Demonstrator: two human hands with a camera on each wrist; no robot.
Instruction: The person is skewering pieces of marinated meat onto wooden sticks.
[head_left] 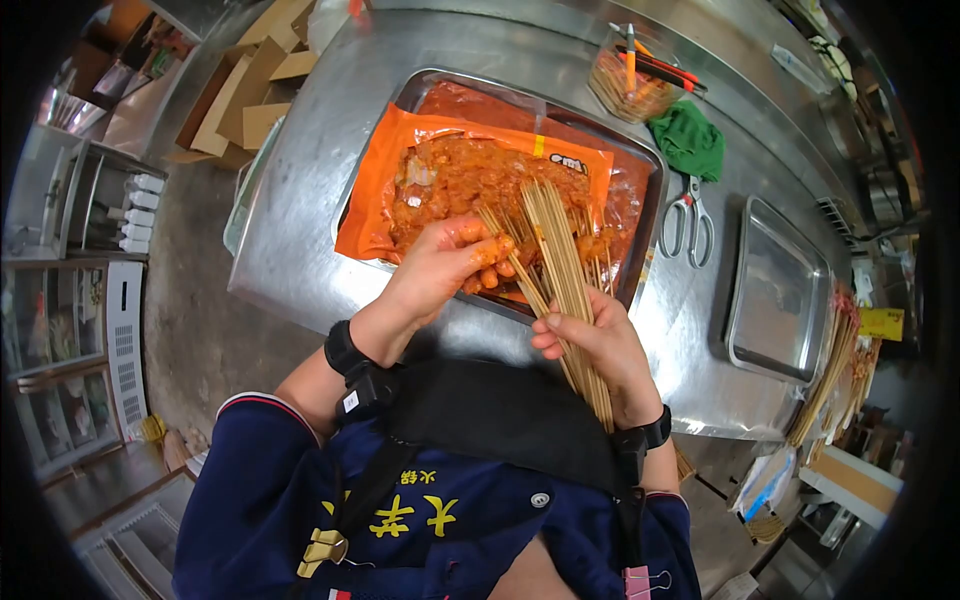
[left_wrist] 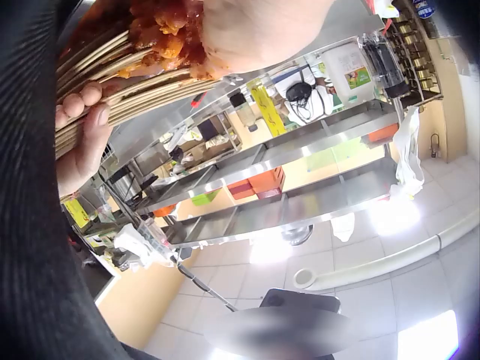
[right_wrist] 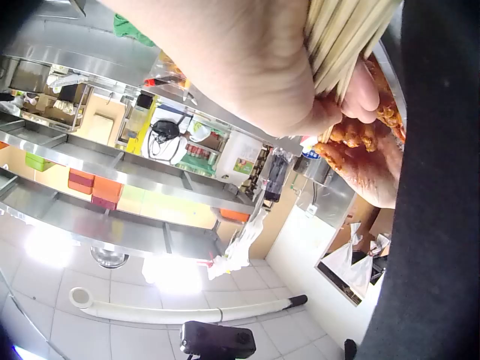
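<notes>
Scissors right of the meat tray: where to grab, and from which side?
Grip the scissors by the two handle loops, coming in from the near table edge. They lie flat on the steel table with the loops toward the person. The blades point away at the green cloth, so the loops are the free end.

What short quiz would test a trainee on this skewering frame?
1. True or false: the right hand grips a bundle of bamboo skewers.
2. Which item lies on the counter just right of the big steel tray? A) scissors B) a ladle C) a cleaver
3. Short answer: what does the left hand pinch at the skewer tips?

Key: 1 true. 2 A. 3 sauce-coated meat pieces.
</notes>
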